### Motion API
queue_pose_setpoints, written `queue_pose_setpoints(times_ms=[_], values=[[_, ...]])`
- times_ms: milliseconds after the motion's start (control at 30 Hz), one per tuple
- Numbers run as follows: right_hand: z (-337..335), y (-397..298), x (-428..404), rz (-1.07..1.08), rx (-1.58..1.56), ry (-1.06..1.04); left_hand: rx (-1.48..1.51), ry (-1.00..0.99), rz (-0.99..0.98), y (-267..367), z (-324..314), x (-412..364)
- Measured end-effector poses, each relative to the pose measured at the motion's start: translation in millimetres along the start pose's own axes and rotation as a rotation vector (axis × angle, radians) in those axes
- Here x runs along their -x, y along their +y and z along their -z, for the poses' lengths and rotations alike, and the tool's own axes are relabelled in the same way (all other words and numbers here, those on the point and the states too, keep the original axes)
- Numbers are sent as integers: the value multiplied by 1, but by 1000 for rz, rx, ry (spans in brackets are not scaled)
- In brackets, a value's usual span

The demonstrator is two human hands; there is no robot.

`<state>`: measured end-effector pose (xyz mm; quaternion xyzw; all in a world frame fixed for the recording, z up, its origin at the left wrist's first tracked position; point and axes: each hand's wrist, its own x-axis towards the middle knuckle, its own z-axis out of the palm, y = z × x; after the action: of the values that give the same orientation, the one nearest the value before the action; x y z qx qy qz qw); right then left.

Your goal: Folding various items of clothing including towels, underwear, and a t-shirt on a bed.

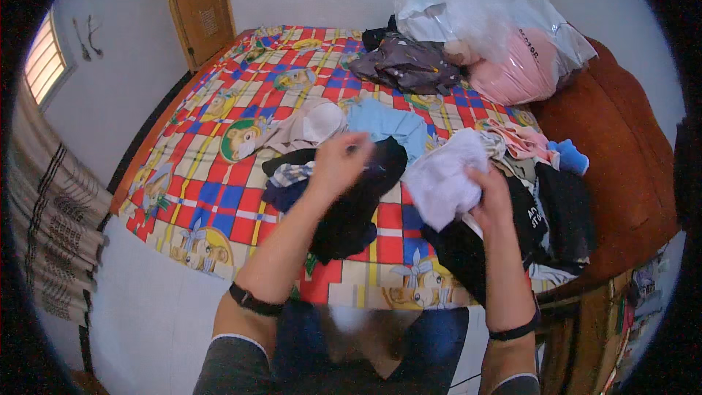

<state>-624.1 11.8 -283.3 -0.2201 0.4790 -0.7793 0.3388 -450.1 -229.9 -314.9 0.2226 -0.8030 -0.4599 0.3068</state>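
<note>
My right hand (491,192) grips a white cloth garment (447,175) at its right edge, above a heap of clothes on the bed. Over a black garment (351,219) is my left hand (345,162), blurred, its fingers curled; whether it holds anything is unclear. Close beyond it lie a light blue garment (392,123) and a beige garment (296,129) with a white part. A checked cloth (290,174) rests left of the black garment. The right-hand heap includes black garments (565,214), a pink garment (518,140) and a blue fluffy item (570,158).
A bear-patterned, checked sheet (214,197) covers the bed. Toward the far right stand a dark patterned bag (408,66) and clear plastic bags, one around something pink (515,68). A large brown cushion or beanbag (614,159) borders the right side. A curtain (49,214) hangs at left.
</note>
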Motion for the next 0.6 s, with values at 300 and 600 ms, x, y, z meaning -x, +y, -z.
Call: queue_pose_setpoints(times_ms=[300,600], values=[[101,56,-104,-250,567,557,-660,211,176,-178,-11,-105],[83,43,-76,-17,593,377,-575,551,171,-202,-11,-106]])
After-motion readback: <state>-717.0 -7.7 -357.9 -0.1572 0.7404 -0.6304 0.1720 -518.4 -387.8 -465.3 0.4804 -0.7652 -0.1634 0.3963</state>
